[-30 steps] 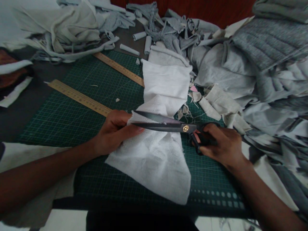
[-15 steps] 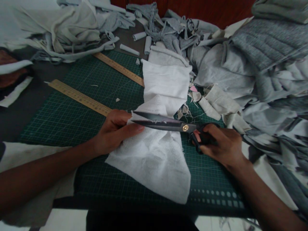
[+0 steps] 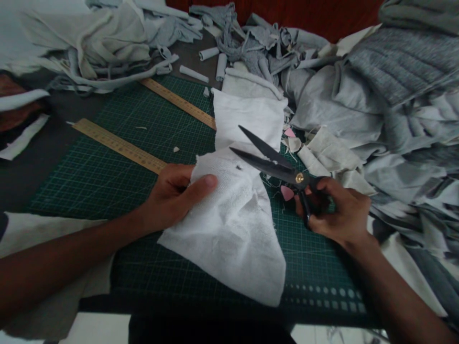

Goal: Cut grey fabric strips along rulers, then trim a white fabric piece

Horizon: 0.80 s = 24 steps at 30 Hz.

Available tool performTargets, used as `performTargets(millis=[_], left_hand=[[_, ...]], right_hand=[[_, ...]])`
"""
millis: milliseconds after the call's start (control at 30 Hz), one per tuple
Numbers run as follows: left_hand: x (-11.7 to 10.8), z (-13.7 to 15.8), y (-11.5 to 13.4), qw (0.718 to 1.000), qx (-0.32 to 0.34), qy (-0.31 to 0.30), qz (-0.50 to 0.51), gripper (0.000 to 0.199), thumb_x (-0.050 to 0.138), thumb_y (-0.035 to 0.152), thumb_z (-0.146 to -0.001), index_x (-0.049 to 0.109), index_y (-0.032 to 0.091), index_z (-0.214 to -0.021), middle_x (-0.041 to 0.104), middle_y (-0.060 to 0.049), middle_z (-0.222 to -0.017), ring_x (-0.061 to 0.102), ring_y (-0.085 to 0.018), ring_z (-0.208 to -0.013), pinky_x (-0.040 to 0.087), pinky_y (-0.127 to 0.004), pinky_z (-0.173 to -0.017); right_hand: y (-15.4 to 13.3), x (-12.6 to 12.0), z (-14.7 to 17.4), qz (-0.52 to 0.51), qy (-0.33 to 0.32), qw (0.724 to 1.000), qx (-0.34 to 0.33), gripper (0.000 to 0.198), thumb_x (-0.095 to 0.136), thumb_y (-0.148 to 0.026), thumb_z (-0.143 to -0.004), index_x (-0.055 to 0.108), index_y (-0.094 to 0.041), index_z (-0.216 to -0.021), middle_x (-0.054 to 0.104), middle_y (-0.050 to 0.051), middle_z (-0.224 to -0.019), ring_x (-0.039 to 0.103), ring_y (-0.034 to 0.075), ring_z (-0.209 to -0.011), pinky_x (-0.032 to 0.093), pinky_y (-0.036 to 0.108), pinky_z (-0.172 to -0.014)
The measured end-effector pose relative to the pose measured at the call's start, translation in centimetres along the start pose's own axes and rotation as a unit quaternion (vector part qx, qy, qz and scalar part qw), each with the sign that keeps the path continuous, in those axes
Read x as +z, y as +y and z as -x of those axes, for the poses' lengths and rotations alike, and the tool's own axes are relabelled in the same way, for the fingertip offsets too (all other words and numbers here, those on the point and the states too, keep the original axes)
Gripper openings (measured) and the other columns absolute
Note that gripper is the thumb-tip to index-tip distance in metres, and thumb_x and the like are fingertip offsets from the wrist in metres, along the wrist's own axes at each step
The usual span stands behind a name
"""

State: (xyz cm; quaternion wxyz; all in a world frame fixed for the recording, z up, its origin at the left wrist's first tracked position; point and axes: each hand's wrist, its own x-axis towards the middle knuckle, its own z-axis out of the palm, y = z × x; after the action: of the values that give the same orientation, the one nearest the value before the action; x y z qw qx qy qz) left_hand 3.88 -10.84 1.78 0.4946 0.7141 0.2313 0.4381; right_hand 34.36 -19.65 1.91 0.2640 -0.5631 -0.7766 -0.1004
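Observation:
My left hand (image 3: 182, 193) pinches the left edge of a white piece of fabric (image 3: 233, 229), thumb on top and fingers under it. A small dark hole (image 3: 239, 167) shows in the raised upper part of this piece. Black scissors (image 3: 283, 167) sit in my right hand (image 3: 337, 210), fingers through the handles. Their blades are parted and point up and left, above the fabric. Behind lies another flat white piece of fabric (image 3: 247, 114); where the two overlap, I cannot tell whether they are joined.
A green cutting mat (image 3: 136, 253) lies beneath, with two wooden rulers (image 3: 118, 143) at the left. Pink scraps (image 3: 287, 193) and pale offcuts lie near the scissors. Grey fabric heaps (image 3: 333, 100) crowd the right and back; more cloth (image 3: 89, 38) is piled back left.
The scissors have moved right and up off the fabric, and their blades have spread wider. The dark hole now shows where the blades were. My left hand has stayed in place.

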Motion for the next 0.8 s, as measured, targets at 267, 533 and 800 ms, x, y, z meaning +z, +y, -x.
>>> performTargets(millis=[267,533,800], left_hand=[[-0.1,-0.4,-0.2,0.996,0.077,0.036,-0.04,0.03,0.062,0.023,-0.094,0.062,0.015,-0.065,0.046,0.009,-0.05,0.035,0.0,-0.037,0.023,-0.007,-0.031],[-0.4,-0.7,-0.5,0.983,0.147,0.033,-0.105,0.021,0.065,0.019,-0.09,0.067,0.016,-0.07,0.044,0.01,-0.048,0.032,0.0,-0.035,0.019,-0.008,-0.031],[-0.5,-0.5,-0.3,0.98,0.144,0.015,-0.137,0.023,0.066,0.023,-0.09,0.067,0.018,-0.068,0.045,0.009,-0.043,0.035,-0.004,-0.031,0.023,-0.015,-0.031]], right_hand=[[-0.3,-0.2,-0.2,0.002,0.004,0.999,-0.039,0.017,0.065,-0.025,-0.074,0.049,-0.025,-0.08,0.051,-0.009,-0.051,0.049,0.01,-0.038,0.036,0.023,-0.042],[-1.2,-0.3,-0.8,-0.014,-0.001,0.998,-0.066,0.009,0.06,-0.022,-0.075,0.052,-0.023,-0.08,0.057,-0.007,-0.051,0.053,0.011,-0.039,0.038,0.024,-0.042],[-1.1,-0.5,-0.7,-0.006,-0.017,0.997,-0.072,0.009,0.058,-0.02,-0.075,0.052,-0.023,-0.082,0.056,-0.008,-0.051,0.053,0.011,-0.04,0.039,0.023,-0.044]])
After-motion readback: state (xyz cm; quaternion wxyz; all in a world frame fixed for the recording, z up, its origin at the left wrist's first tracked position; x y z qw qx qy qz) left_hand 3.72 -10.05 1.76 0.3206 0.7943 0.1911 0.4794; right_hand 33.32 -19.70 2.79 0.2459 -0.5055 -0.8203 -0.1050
